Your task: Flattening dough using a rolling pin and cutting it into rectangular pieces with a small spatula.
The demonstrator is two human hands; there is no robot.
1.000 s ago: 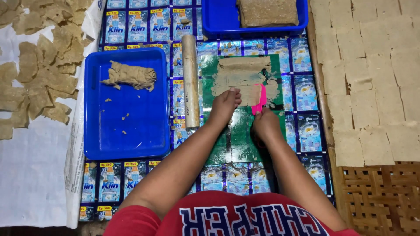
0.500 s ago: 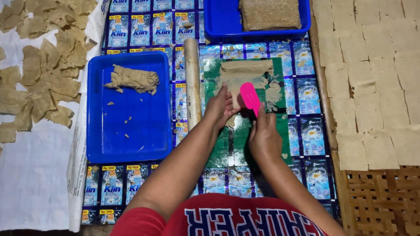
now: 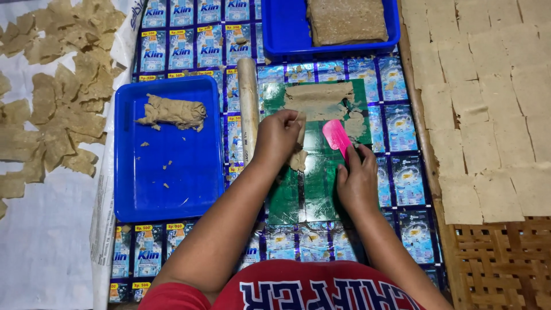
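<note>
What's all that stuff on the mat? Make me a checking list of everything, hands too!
Surface: mat of shiny blue sachets with a green sheet on top.
Job's things: thin dough sheet; pink scraper; dough strip.
Clutter: rolling pin; blue tray with dough lump; second tray; dough squares; torn pieces.
Hands: left hand pinches strip; right hand grips scraper.
Cables: nothing seen.
Surroundings: woven rack.
</note>
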